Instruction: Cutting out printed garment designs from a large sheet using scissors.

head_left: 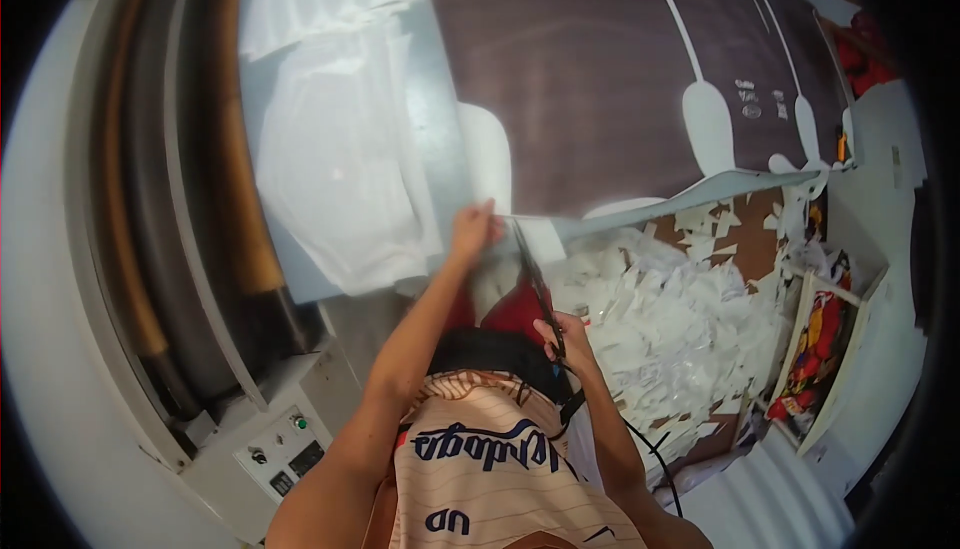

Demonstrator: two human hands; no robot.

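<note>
A large dark brown printed sheet (580, 79) with white teardrop shapes lies over the table, its near edge hanging at the front. My left hand (474, 232) pinches that edge near the sheet's near left corner, beside a white margin. In my right hand (567, 341) is a pair of long dark scissors (538, 284). Their blades point away from me, with the tips at the sheet's edge just right of my left hand. How far the blades are apart is too fine to make out.
White stacked sheets (340, 159) lie on the table's left part. Long rollers (225, 149) and a control panel (290, 454) stand at the left. White scraps (670, 329) are heaped below the table's edge at the right. An orange-handled tool (842, 144) rests at the far right.
</note>
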